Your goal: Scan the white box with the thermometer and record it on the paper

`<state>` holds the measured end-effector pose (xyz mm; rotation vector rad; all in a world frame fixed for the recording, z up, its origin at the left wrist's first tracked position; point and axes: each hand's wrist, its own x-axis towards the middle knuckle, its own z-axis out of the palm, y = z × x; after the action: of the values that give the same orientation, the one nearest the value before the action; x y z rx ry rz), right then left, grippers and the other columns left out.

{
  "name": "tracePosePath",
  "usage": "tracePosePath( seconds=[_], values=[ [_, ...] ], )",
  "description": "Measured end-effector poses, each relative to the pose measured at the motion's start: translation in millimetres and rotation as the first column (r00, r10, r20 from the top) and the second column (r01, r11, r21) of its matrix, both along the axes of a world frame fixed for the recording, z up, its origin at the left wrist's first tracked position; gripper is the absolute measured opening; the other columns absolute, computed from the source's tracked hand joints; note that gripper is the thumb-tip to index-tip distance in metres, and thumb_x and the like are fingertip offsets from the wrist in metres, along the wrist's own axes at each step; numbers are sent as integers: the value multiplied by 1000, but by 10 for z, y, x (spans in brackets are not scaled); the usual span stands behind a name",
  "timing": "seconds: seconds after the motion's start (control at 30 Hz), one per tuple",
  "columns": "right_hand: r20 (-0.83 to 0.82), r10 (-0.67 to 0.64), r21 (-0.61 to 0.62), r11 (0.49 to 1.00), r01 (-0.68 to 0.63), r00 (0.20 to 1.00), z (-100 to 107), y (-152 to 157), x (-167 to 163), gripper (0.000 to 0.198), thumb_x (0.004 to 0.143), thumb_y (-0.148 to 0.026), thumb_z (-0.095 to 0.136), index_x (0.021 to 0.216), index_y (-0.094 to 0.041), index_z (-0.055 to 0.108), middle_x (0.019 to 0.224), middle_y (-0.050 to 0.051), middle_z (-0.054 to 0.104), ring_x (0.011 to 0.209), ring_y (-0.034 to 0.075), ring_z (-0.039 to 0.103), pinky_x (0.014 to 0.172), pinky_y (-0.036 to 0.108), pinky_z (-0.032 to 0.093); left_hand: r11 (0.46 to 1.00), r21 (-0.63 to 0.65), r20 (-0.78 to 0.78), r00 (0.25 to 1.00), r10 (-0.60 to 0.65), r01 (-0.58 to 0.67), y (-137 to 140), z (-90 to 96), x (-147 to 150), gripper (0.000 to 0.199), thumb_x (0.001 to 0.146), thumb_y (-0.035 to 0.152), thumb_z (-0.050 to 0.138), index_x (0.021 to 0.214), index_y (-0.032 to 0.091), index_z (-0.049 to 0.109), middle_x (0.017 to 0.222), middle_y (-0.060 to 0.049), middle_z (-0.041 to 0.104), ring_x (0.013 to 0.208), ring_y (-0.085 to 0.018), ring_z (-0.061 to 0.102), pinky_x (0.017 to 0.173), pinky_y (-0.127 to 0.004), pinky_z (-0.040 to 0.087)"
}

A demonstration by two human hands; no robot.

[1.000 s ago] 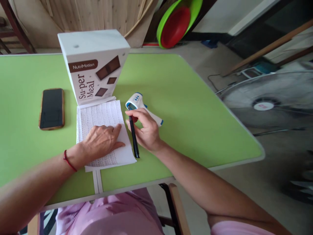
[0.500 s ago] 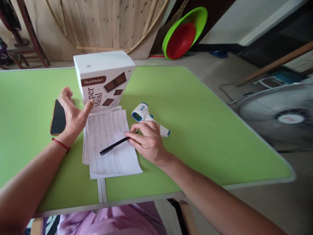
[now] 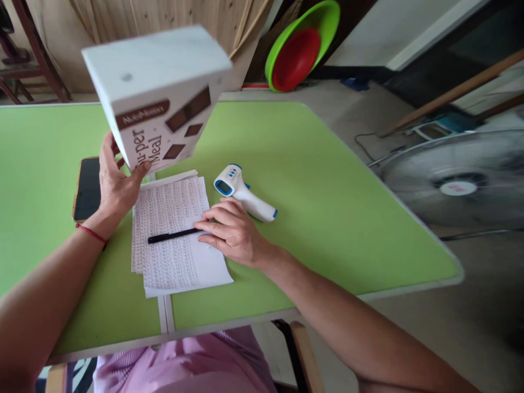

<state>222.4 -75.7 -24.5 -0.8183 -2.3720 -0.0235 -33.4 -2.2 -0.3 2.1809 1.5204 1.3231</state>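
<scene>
My left hand (image 3: 118, 183) grips the lower left edge of a white and brown NutriMotion box (image 3: 158, 63), thumb on its printed front, and the box tilts above the table. Behind the box, the other fingers are partly hidden. Handwritten sheets of paper (image 3: 176, 267) lie below it, overlapping each other. Over the paper, my right hand (image 3: 229, 232) rests with its fingers bent around the end of a black pen (image 3: 172, 236). A white and blue infrared thermometer (image 3: 245, 194) lies just beyond the right hand. Left of my left hand is a dark phone (image 3: 87, 188).
The green table (image 3: 327, 218) has a pale rim and a metal seam under the papers. On the floor stand a fan (image 3: 458, 188) at the right and a green basin (image 3: 327, 27) with a red basin (image 3: 297, 60) inside. A wooden chair is at the back left.
My left hand has closed on the box and lifted it off the table, tilting it towards me. The pen has swung flatter across the paper with my right hand.
</scene>
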Motion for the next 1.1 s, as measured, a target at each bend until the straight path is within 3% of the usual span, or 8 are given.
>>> tracePosePath(
  seconds=[0.23,0.37,0.5,0.63,0.77,0.83,0.93,1.1],
  values=[
    [-131,-191,8,981,194,973,43,53,122,21,88,-38,55,85,-22,68,83,5,66,85,20,57,81,39,45,972,-139,344,930,-132,190,-164,122,148,49,76,60,65,104,19,61,100,-8,69,89,-26,67,75,-40,57],
    [-32,-645,-92,762,641,763,17,210,326,44,78,-48,60,104,-13,63,105,18,62,100,32,55,84,47,45,959,-244,246,966,-85,146,-203,120,162,52,75,62,65,104,19,62,96,-9,70,82,-26,66,65,-38,56],
    [222,-699,-307,611,730,679,19,324,404,45,77,-41,61,110,-10,61,100,19,63,88,31,58,73,44,47,966,-231,136,987,-82,112,-199,126,152,52,78,64,59,104,19,62,97,-10,68,82,-26,64,66,-40,53],
    [-87,-744,-590,574,567,663,174,262,351,34,76,-41,61,99,-17,63,85,9,64,73,22,58,65,37,47,968,-228,88,993,-84,102,-188,121,154,51,82,65,53,107,21,61,99,-11,67,88,-29,63,73,-44,51],
    [-609,-570,-638,765,86,552,414,26,168,38,74,-45,65,104,-23,57,85,3,60,73,17,56,67,34,50,964,-238,102,990,-95,117,-179,99,166,54,81,66,54,109,21,59,101,-11,67,90,-30,62,74,-45,50],
    [-619,-466,-747,598,-291,632,489,-81,32,43,68,-40,72,105,-24,58,80,0,58,70,15,57,65,33,52,963,-242,111,989,-93,118,-177,92,171,55,80,66,54,110,20,59,102,-11,66,90,-30,62,75,-46,50],
    [-576,-515,-817,354,-454,635,478,-130,-163,37,68,-39,72,97,-20,61,71,-2,55,58,11,52,52,28,49,968,-234,100,992,-71,93,-178,90,177,54,81,66,53,109,20,59,104,-11,66,92,-31,62,79,-47,50],
    [-553,-628,-826,332,-455,547,280,-31,-314,39,64,-38,75,95,-18,64,68,-3,56,56,9,51,49,26,47,965,-233,64,992,-105,118,-175,94,177,52,83,66,50,107,21,59,98,-10,66,85,-28,62,75,-45,50]
  ],
)
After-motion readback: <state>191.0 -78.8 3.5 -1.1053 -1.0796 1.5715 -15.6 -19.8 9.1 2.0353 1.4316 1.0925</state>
